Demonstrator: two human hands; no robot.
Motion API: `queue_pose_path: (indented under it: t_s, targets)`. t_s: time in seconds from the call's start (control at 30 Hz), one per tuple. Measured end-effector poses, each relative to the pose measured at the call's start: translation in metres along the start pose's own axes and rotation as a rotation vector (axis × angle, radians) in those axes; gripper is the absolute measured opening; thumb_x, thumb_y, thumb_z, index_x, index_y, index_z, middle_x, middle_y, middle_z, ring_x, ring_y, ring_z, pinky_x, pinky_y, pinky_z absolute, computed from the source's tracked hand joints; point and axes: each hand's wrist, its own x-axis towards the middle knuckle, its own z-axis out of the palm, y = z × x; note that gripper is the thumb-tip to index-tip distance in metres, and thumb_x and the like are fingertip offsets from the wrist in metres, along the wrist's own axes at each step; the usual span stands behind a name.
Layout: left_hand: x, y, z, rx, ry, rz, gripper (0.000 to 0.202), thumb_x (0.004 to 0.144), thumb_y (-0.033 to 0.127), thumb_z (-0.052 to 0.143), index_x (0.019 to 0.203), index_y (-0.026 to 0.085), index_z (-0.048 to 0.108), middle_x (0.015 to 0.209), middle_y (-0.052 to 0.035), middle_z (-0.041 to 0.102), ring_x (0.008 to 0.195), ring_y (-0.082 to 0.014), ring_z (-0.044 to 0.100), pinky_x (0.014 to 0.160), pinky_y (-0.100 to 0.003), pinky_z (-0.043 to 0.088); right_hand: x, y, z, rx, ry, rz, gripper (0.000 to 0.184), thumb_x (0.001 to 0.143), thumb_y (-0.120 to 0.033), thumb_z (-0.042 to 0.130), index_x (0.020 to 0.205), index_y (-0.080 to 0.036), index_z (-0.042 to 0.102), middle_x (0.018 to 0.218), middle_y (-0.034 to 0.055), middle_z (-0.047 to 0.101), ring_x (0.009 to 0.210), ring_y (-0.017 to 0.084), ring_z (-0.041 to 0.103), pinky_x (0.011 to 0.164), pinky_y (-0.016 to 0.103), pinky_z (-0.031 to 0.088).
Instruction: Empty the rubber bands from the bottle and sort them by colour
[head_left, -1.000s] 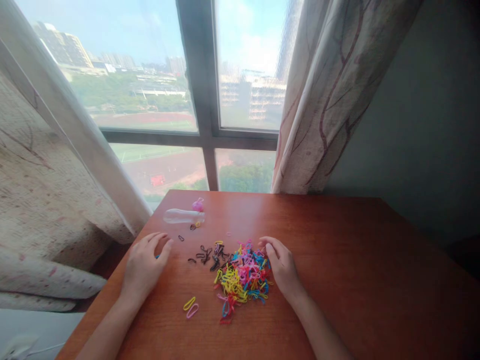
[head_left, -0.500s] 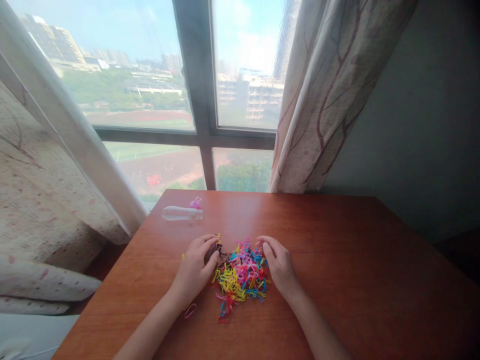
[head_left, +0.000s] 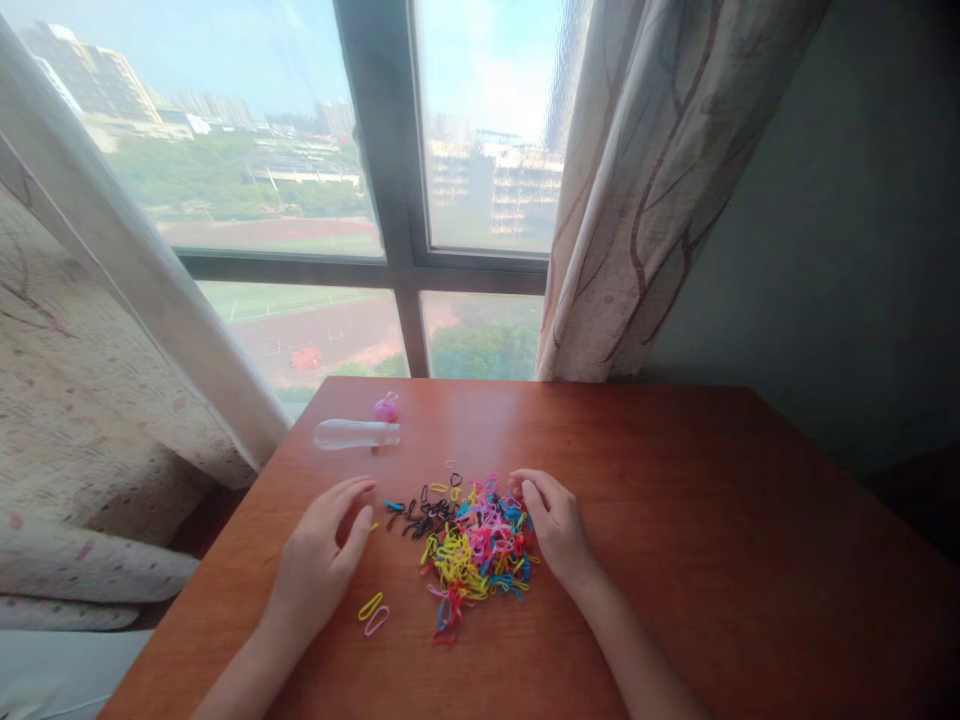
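A loose pile of small coloured rubber bands (head_left: 480,550), mostly yellow, pink, blue and red, lies on the wooden table. Spread against its left side are several black rubber bands (head_left: 429,515). My left hand (head_left: 326,540) is off to the left, open, its curved fingers apart from the thumb and nothing visible in it. At the pile's right edge rests my right hand (head_left: 551,515), loosely curved and open; its fingertips are at the outermost bands. A yellow band (head_left: 370,605) and a pink band (head_left: 376,621) lie apart, beside my left wrist.
Toward the back left of the table (head_left: 675,500) lies a clear plastic bottle (head_left: 352,434), with a small pink object (head_left: 385,407) behind it. A window (head_left: 405,265) and patterned curtains (head_left: 637,190) stand beyond the table's far edge.
My left hand has moved left, away from the pile, uncovering the black bands and the yellow band near the wrist. My right hand has stayed about where it was.
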Motion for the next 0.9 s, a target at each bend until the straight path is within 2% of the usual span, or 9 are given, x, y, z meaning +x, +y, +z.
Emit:
queue_pose_path:
  t_s: [0.07, 0.13, 0.33, 0.43, 0.53, 0.67, 0.9]
  targets:
    - [-0.011, -0.003, 0.006, 0.024, -0.028, -0.027, 0.034, 0.092, 0.037, 0.047, 0.114, 0.017, 0.063, 0.119, -0.0121, 0.067, 0.111, -0.0279, 0.063, 0.099, -0.049, 0.05, 0.003, -0.002, 0.002, -0.053, -0.018, -0.044, 0.029, 0.097, -0.028, 0.041, 0.097, -0.019, 0.069, 0.097, 0.0073, 0.071, 0.09, 0.02, 0.065, 0.082, 0.032, 0.051]
    - [-0.02, 0.007, 0.015, 0.034, -0.072, 0.0, 0.035, 0.092, 0.037, 0.047, 0.116, 0.018, 0.062, 0.126, -0.0126, 0.063, 0.119, -0.0293, 0.058, 0.102, -0.052, 0.047, 0.005, -0.006, 0.006, -0.123, -0.055, -0.11, 0.028, 0.095, -0.024, 0.042, 0.101, -0.019, 0.069, 0.102, 0.0077, 0.07, 0.097, 0.021, 0.063, 0.089, 0.035, 0.049]
    - [-0.024, 0.074, 0.05, -0.052, -0.203, 0.094, 0.04, 0.092, 0.03, 0.049, 0.131, 0.02, 0.053, 0.138, -0.0128, 0.054, 0.129, -0.0281, 0.05, 0.107, -0.051, 0.043, -0.004, -0.017, 0.017, -0.213, -0.195, -0.257, 0.032, 0.09, -0.016, 0.047, 0.117, -0.02, 0.064, 0.119, 0.0091, 0.064, 0.113, 0.022, 0.055, 0.102, 0.039, 0.044]
    - [-0.021, 0.102, 0.064, -0.139, -0.236, 0.124, 0.043, 0.092, 0.029, 0.05, 0.134, 0.021, 0.051, 0.14, -0.0144, 0.051, 0.13, -0.0291, 0.048, 0.107, -0.051, 0.043, -0.008, -0.015, 0.01, -0.172, -0.19, -0.237, 0.034, 0.088, -0.014, 0.047, 0.117, -0.021, 0.063, 0.118, 0.0084, 0.064, 0.112, 0.021, 0.056, 0.101, 0.038, 0.044]
    - [-0.02, 0.12, 0.073, -0.224, -0.259, 0.132, 0.046, 0.09, 0.025, 0.052, 0.136, 0.02, 0.049, 0.141, -0.0155, 0.05, 0.13, -0.0292, 0.048, 0.107, -0.05, 0.043, -0.007, -0.013, 0.001, -0.122, -0.144, -0.176, 0.032, 0.085, -0.013, 0.047, 0.112, -0.02, 0.064, 0.111, 0.0077, 0.066, 0.105, 0.021, 0.059, 0.097, 0.036, 0.047]
    - [-0.019, 0.127, 0.075, -0.274, -0.256, 0.118, 0.047, 0.089, 0.024, 0.053, 0.136, 0.021, 0.05, 0.141, -0.0155, 0.049, 0.13, -0.0294, 0.048, 0.108, -0.051, 0.043, -0.004, -0.012, -0.004, -0.059, -0.101, -0.098, 0.03, 0.085, -0.012, 0.046, 0.108, -0.019, 0.065, 0.106, 0.0074, 0.068, 0.099, 0.02, 0.063, 0.091, 0.033, 0.05]
    - [-0.01, 0.123, 0.071, -0.273, -0.229, 0.137, 0.044, 0.09, 0.026, 0.053, 0.134, 0.02, 0.052, 0.14, -0.0145, 0.051, 0.131, -0.0282, 0.047, 0.109, -0.048, 0.041, -0.005, -0.014, -0.003, -0.063, -0.104, -0.097, 0.027, 0.088, -0.016, 0.045, 0.106, -0.019, 0.065, 0.105, 0.0072, 0.068, 0.098, 0.02, 0.063, 0.091, 0.033, 0.049]
